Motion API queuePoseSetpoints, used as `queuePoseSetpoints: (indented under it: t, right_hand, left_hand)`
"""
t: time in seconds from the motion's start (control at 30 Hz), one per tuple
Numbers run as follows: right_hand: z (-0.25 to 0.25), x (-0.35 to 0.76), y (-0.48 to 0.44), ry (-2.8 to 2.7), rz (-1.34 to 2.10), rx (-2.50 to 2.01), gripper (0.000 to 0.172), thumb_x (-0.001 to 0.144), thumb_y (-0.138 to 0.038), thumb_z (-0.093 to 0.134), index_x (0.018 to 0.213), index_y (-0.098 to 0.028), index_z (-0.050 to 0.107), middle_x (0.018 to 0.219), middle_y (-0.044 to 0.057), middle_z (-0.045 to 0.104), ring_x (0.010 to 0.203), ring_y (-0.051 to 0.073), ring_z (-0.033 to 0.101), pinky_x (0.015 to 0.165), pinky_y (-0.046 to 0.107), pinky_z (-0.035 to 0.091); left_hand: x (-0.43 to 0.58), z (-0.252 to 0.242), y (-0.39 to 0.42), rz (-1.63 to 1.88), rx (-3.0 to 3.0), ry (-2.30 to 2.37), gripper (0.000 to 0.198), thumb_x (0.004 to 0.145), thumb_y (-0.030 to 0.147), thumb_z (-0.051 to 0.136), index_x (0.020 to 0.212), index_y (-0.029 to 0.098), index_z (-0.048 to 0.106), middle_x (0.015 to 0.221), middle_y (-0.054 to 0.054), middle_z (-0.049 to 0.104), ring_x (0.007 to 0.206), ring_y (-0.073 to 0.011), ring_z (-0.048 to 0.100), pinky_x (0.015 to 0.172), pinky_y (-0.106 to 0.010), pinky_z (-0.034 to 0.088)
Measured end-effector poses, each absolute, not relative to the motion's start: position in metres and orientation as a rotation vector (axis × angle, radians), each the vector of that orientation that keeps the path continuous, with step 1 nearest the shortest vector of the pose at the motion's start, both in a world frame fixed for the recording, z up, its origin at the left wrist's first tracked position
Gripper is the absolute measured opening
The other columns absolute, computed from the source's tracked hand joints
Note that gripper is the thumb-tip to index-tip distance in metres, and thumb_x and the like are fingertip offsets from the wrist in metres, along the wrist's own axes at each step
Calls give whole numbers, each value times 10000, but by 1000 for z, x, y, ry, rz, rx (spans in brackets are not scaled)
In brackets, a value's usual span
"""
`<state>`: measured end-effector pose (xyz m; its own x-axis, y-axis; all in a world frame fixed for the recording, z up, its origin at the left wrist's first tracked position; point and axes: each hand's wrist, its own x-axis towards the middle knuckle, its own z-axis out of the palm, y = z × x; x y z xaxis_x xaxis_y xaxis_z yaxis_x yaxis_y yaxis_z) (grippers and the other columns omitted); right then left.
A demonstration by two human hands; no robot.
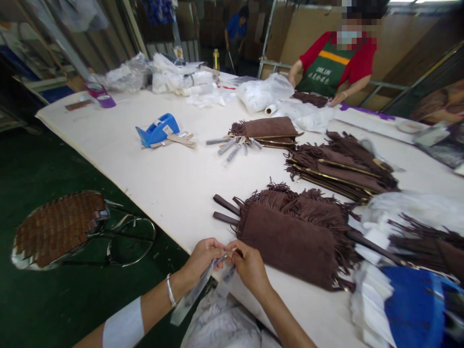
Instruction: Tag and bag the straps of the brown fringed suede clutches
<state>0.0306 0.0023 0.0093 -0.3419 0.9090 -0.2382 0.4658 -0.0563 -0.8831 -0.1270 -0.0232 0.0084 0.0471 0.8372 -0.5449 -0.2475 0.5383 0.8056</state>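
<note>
My left hand (205, 258) and my right hand (249, 265) meet at the table's near edge, fingers pinched together. Between them is a clear plastic strip (194, 297), its long end hanging below my left hand. Another bit of clear plastic dangles under my right fingers. What exactly sits at the fingertips is too small to make out. Just right of my hands lies a brown fringed suede pouch (290, 241), flat on a stack of similar ones, with dark straps (225, 217) poking out to the left.
Farther back are more brown pouches (270, 128), another fringed pile (344, 169), and a blue tape dispenser (159, 130). A blue bin (413, 304) stands at right, a woven-seat stool (60, 227) at left. Across the table a person in a green apron (324, 67) handles brown material.
</note>
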Motion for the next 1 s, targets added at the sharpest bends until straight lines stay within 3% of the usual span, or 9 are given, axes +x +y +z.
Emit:
queuePoseSetpoints:
  t: [0.37,0.73,1.0]
  right_hand:
    - [12,32,2,-1799,1380,-1479,224,797,-166,452,824,-220,667,612,-32,652,564,138,591,573,207,389]
    - [28,28,11,-2268,1059,-1621,189,818,-142,506,903,-253,633,714,4,702,676,161,643,573,219,312]
    - [23,29,10,-2167,1139,-1582,233,793,-89,477,1004,-179,518,769,42,689,728,185,635,633,238,357]
  left_hand:
    - [-123,14,-25,901,604,1247,156,661,192,651,788,144,575,558,-16,629,470,-117,516,483,-213,356]
    - [-113,3,-22,905,673,1388,301,693,412,693,694,166,520,524,-5,599,410,-115,495,415,-218,325]
    - [-113,7,-22,927,637,1404,256,756,395,628,691,167,531,496,1,583,418,-112,480,447,-219,348]
